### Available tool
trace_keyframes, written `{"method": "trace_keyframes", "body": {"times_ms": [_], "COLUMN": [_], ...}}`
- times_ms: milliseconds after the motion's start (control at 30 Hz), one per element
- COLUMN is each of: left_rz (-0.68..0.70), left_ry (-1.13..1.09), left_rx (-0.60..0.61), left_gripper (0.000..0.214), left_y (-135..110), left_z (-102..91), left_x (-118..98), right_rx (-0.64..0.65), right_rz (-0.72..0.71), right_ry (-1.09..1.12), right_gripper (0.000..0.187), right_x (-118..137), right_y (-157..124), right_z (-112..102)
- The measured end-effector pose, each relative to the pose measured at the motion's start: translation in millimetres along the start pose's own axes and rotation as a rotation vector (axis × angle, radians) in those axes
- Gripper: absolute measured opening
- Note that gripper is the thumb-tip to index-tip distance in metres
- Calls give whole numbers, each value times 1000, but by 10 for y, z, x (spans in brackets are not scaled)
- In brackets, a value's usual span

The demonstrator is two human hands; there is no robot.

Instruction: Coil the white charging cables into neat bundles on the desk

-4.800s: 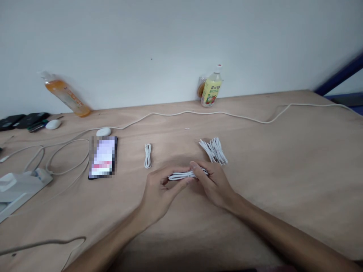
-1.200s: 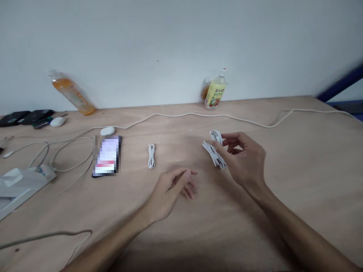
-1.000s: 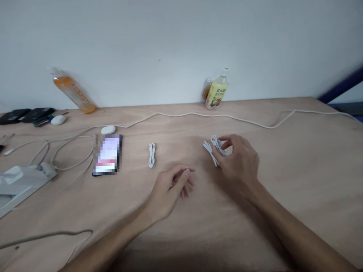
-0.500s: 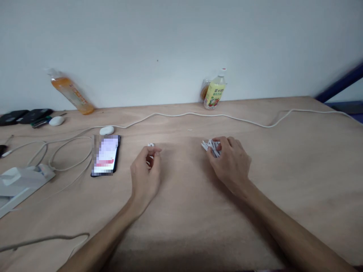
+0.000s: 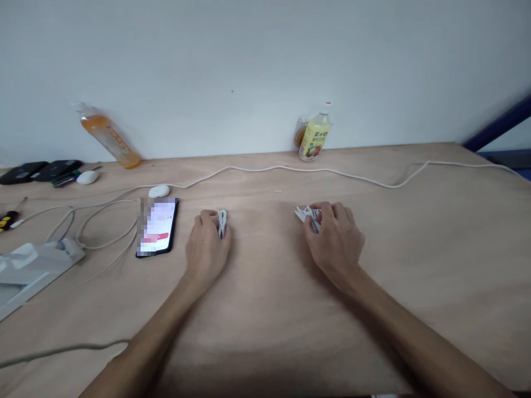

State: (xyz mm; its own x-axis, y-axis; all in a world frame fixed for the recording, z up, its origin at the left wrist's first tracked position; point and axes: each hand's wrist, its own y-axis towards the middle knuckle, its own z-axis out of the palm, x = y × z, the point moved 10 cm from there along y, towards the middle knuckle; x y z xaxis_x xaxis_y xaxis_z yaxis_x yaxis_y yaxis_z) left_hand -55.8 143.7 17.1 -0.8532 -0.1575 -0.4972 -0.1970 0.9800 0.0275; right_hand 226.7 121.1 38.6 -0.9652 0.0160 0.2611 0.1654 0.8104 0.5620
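Note:
My left hand (image 5: 207, 243) is closed, thumb and fingers on either side of a small looped bundle of white cord (image 5: 222, 222) that stands on end near the phone. My right hand (image 5: 336, 237) is curled round a bundle of thin white cord-like strands (image 5: 307, 213). The loose ends fan out to the left past the thumb, while its right part is hidden under the fingers. Both hands rest low over the wooden table (image 5: 265, 287), well apart from each other.
A phone (image 5: 160, 226) with a lit screen lies left of my left hand, a white earbud case (image 5: 159, 191) behind it. A long white cable (image 5: 282, 167) crosses the table. A yellow-labelled bottle (image 5: 316, 135) and an orange drink bottle (image 5: 110, 138) lean against the wall.
My left fingers, bent over the small looped bundle before, now sit at its left side, so more of it shows. My right hand keeps its hold, almost unmoved. The view has shifted slightly.

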Motion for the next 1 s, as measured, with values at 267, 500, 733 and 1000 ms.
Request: {"method": "trace_keyframes", "body": {"times_ms": [267,500,733,1000], "left_rz": [28,6,11,-10], "left_ry": [-554,-1115,-1235,-1261], "left_rx": [49,413,643,698], "left_gripper": [37,61,47,34], "left_y": [-1,-171,-397,-406], "left_z": [88,432,669,731], "left_x": [-4,-294,-460,-494], "right_rx": [-45,-81,233,395], "right_rz": [-75,-327,-434,-369], "right_ry": [12,351,582,773], "right_gripper": [16,18,20,18], "right_x": [84,407,618,593], "right_y": [-16,-158,-339,-331], "right_z": [-85,-258,0,133]}}
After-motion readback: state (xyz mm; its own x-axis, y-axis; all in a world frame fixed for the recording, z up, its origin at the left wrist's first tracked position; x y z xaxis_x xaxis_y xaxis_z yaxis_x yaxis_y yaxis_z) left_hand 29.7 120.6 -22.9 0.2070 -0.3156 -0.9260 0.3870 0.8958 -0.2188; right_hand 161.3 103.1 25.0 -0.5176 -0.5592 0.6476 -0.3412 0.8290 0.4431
